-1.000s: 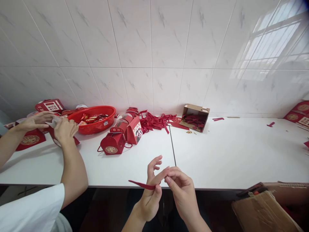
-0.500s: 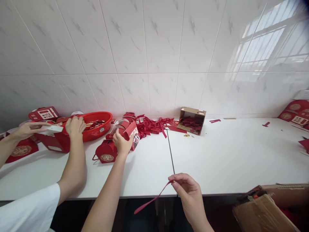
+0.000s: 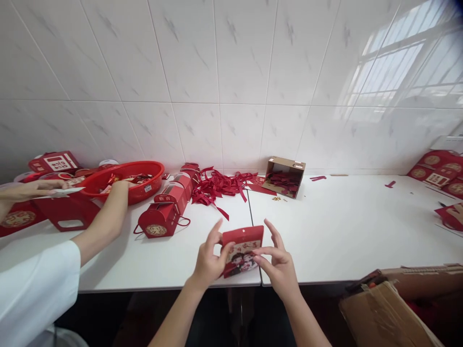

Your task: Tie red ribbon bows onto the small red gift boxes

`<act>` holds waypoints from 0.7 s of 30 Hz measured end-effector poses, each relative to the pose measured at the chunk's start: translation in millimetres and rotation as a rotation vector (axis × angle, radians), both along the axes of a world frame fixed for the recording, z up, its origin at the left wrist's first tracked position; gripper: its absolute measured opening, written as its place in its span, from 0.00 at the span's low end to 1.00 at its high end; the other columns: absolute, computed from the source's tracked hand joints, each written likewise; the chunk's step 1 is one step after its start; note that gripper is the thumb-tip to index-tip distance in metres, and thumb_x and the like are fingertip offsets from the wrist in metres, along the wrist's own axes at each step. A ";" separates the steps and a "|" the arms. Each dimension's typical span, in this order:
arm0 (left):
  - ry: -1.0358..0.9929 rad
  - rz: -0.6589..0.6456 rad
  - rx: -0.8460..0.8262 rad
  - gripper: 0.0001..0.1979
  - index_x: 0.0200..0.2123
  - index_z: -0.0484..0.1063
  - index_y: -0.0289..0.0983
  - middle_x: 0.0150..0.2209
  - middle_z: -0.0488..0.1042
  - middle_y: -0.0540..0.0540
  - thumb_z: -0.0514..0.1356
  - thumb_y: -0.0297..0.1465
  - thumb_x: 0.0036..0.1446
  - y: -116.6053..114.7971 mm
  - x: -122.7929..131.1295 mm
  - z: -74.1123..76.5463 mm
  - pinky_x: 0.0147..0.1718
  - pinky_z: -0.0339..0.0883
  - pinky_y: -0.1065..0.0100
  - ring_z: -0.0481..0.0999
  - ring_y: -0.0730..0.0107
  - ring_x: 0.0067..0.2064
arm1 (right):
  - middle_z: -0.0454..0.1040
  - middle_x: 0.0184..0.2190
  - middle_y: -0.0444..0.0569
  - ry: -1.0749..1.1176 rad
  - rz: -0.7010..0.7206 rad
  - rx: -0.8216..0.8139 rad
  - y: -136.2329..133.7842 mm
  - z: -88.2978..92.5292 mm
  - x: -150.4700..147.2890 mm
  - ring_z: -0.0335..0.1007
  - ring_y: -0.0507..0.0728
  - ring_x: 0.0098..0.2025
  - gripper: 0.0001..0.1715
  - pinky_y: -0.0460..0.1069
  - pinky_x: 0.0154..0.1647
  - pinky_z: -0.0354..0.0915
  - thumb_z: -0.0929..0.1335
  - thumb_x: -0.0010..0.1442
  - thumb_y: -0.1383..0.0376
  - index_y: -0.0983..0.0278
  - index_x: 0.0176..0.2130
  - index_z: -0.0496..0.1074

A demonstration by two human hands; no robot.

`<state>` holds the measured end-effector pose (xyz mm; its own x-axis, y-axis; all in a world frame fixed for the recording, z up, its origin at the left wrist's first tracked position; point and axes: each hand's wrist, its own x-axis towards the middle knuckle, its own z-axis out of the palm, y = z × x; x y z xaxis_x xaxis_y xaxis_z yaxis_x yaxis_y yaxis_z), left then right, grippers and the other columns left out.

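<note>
Left hand (image 3: pixel 211 260): grips red picture box (image 3: pixel 241 261) by its left side | right hand (image 3: pixel 278 265): fingertips against the box's right front (whether they pinch anything, cannot tell) | box: between both hands, over table's (image 3: pixel 336 231) near edge, top edge running left-right, long axis unclear | ribbon heap (image 3: pixel 219 187): farther, slightly left

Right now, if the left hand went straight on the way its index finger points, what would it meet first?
Likely the ribbon end trailing from the red ribbon pile; the left hand seems raised, so it may pass over. Depth unclear.
</note>
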<state>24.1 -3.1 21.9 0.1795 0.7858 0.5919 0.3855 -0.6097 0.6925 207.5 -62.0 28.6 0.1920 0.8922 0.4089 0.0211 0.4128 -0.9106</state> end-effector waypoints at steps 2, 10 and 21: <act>0.018 -0.022 0.036 0.22 0.56 0.62 0.39 0.40 0.77 0.44 0.57 0.29 0.57 -14.1 5.5 -8.4 0.40 0.71 0.67 0.77 0.68 0.37 | 0.54 0.63 0.49 0.041 0.065 -0.027 2.9 -5.4 -4.2 0.54 0.66 0.62 0.04 0.58 0.55 0.60 0.72 0.52 0.61 0.58 0.30 0.79; -0.031 -0.050 -0.209 0.08 0.37 0.73 0.35 0.35 0.77 0.45 0.57 0.33 0.57 -22.9 9.8 4.2 0.38 0.69 0.67 0.75 0.66 0.37 | 0.57 0.60 0.53 0.053 -0.043 -0.024 1.2 -24.2 -18.1 0.64 0.62 0.54 0.06 0.54 0.48 0.67 0.71 0.54 0.63 0.61 0.33 0.78; -0.070 -0.058 -0.204 0.11 0.25 0.69 0.35 0.26 0.72 0.48 0.56 0.34 0.58 -25.2 13.5 1.3 0.33 0.65 0.70 0.71 0.70 0.30 | 0.61 0.55 0.54 -0.016 -0.156 0.068 3.8 -34.1 -20.7 0.65 0.62 0.52 0.05 0.56 0.45 0.70 0.70 0.55 0.65 0.60 0.33 0.78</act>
